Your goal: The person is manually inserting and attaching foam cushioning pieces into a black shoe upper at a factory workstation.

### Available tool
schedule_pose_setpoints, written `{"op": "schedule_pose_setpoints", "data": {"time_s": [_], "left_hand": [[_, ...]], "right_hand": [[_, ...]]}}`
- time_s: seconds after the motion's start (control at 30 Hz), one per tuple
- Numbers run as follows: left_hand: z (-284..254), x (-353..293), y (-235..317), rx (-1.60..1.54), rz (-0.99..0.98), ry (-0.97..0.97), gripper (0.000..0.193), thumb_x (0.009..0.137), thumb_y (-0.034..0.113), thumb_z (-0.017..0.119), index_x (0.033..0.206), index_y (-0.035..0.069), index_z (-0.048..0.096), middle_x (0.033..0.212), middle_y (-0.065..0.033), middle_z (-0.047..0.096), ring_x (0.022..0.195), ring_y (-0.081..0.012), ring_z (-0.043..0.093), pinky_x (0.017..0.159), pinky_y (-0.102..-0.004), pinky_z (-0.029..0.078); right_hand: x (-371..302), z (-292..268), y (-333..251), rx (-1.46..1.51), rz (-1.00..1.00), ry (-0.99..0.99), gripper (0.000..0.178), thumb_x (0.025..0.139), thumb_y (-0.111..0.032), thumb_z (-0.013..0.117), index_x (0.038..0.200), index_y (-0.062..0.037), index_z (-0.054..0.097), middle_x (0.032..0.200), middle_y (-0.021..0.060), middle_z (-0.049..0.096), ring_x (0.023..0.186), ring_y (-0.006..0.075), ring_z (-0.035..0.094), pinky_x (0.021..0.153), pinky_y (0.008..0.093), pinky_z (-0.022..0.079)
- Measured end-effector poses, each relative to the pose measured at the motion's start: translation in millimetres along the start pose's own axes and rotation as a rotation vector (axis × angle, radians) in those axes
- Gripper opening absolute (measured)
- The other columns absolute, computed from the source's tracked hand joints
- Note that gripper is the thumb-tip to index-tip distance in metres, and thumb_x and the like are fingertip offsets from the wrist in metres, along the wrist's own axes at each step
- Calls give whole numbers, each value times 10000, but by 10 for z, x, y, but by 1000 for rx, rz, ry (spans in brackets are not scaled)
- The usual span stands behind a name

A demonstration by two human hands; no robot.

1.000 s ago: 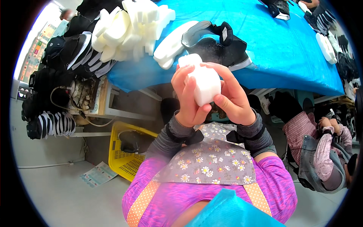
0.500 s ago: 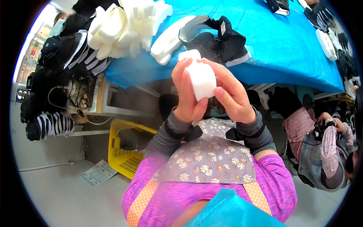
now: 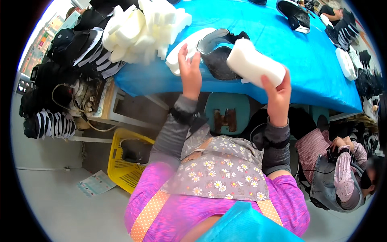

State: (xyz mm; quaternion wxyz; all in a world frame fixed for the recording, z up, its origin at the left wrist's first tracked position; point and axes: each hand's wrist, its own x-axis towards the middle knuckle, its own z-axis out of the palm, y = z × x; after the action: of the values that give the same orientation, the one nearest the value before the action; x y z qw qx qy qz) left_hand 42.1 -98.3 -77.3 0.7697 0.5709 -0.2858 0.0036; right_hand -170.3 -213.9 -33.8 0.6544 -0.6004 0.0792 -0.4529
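In my right hand (image 3: 278,97) is a white foam block (image 3: 254,61) with rounded ends, gripped at its near end between thumb and fingers and tilted over the table's near edge. My left hand (image 3: 190,74) is raised with its fingers stretched up and apart, holding nothing. Its fingertips are in front of another white foam piece (image 3: 179,54) lying on the blue-covered table (image 3: 258,24). Between my hands rests a black curved fabric piece (image 3: 219,64) with a grey lining; the held foam block hides its right part.
A heap of white foam pieces (image 3: 141,32) stands at the table's left, beside stacked black fabric items (image 3: 74,46). Below on the floor is a yellow basket (image 3: 115,157). A teal stool (image 3: 225,103) stands under the table edge. Another person (image 3: 336,173) sits at the right.
My hands have parted: the right carries the foam block forward and right, while the left has let go and moved left. The view has shifted slightly.
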Motion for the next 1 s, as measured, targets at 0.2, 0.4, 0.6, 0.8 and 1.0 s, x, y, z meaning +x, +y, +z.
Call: {"op": "schedule_pose_setpoints", "data": {"time_s": [0.2, 0.4, 0.6, 0.8, 1.0], "left_hand": [[335, 97, -527, -149, -271, 22, 639, 993, 237, 568, 1486, -51, 280, 1416, -190, 457, 1275, -259, 459, 1086, -360, 363], [352, -403, -429, -159, -184, 66, 657, 938, 84, 473, 1520, -54, 201, 1446, -208, 408, 1273, -263, 448, 1099, -355, 350], [200, -608, -573, -102, -72, -28, 719, 912, 46, 486, 1531, -77, 140, 1485, -281, 347, 1383, -346, 376, 1159, -397, 285], [176, -562, -622, 47, -26, -81, 765, 979, 146, 517, 1532, -105, 54, 1561, -331, 218, 1461, -425, 249, 1202, -446, 196], [114, -576, -593, 108, 11, -136, 823, 986, 177, 521, 1558, -54, -23, 1592, -334, 133, 1487, -443, 179, 1212, -462, 169]], "right_hand": [[688, 178, -167, 16, -144, -77, 416, 908, -69, 724, 1273, -14, 530, 1143, 61, 631, 1066, 139, 595, 910, 285, 499], [946, 377, -19, -81, -107, -466, 470, 922, -77, 715, 1320, -5, 474, 1174, 62, 615, 1091, 134, 592, 913, 274, 511], [885, 205, 462, -330, -30, -689, 456, 902, -7, 702, 1311, -30, 504, 1222, 76, 619, 1137, 152, 579, 978, 305, 490], [702, -33, 501, -425, -118, -610, 395, 842, 105, 658, 1202, -39, 585, 1258, 111, 649, 1193, 233, 602, 995, 340, 484], [693, 95, 588, -633, -195, -588, 427, 807, 127, 639, 1192, -54, 599, 1209, 108, 684, 1159, 242, 633, 964, 334, 499]]}}
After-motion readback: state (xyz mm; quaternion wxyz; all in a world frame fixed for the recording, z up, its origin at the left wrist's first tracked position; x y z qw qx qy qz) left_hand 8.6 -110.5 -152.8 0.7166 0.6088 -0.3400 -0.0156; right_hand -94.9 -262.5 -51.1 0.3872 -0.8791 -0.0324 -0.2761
